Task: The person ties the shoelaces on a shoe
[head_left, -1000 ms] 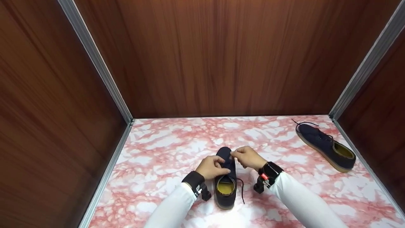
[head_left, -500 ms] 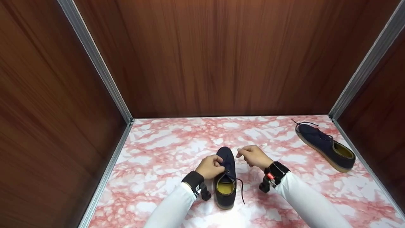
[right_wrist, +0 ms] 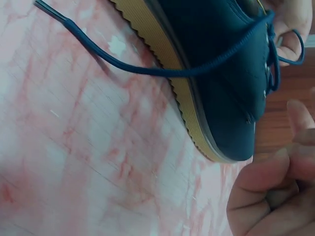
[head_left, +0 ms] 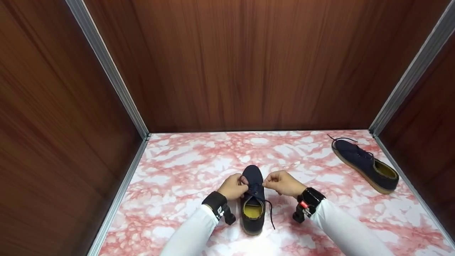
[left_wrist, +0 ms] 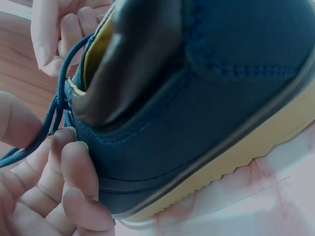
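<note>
A dark navy lace-up shoe with a tan sole and yellow lining stands upright in front of me, toe pointing away. At its left side my left hand pinches a blue shoelace between thumb and fingers, and a small loop shows by the fingertips. My right hand is at the shoe's right side, fingertips close to the lacing. In the right wrist view, that hand's fingers are bent near the toe, with no lace seen between them. One free lace end hangs down the shoe's right side.
A matching shoe lies at the far right, its laces loose around the toe. Wood-patterned panels with metal edge strips enclose the red-and-white marbled surface at the back and both sides.
My right hand has come off the top of the shoe, swung right, then returned lower beside the lacing. My left hand has shifted slightly left, and a lace loop now shows at its fingers.
</note>
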A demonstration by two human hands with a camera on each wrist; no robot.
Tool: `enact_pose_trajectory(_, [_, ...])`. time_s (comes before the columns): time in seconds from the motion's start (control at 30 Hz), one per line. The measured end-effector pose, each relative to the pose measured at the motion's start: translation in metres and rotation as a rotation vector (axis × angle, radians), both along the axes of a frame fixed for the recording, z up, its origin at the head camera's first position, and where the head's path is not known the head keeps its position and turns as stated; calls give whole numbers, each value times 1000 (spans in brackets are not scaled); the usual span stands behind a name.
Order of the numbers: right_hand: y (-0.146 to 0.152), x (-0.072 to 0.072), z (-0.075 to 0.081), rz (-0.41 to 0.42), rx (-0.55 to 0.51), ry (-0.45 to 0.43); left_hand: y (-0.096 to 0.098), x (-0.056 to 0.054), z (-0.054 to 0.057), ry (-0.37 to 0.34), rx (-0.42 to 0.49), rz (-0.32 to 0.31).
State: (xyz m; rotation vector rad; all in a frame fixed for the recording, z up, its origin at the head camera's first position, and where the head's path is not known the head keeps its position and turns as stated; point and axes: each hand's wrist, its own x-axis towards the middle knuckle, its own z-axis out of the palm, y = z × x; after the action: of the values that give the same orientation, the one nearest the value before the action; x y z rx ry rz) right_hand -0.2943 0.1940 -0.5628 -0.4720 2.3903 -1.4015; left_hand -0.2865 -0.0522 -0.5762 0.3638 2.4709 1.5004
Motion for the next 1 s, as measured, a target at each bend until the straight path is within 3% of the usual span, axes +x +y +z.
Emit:
enact_pose_trajectory(0.2, [-10,8,-2,104,8,32,-3,0,3,-36,18,21])
enact_pose_trajectory(0.37, [-18,12,-5,170,-1,55,-4,-1,2,-15,15,62])
enact_pose_trajectory(0.63, [-23,15,-7,186,-19,89,-6,-2,3,20,11,140])
enact_pose_trajectory(1.0, [-18,14,-2,205,26,128,-8,-2,3,-63,136,123])
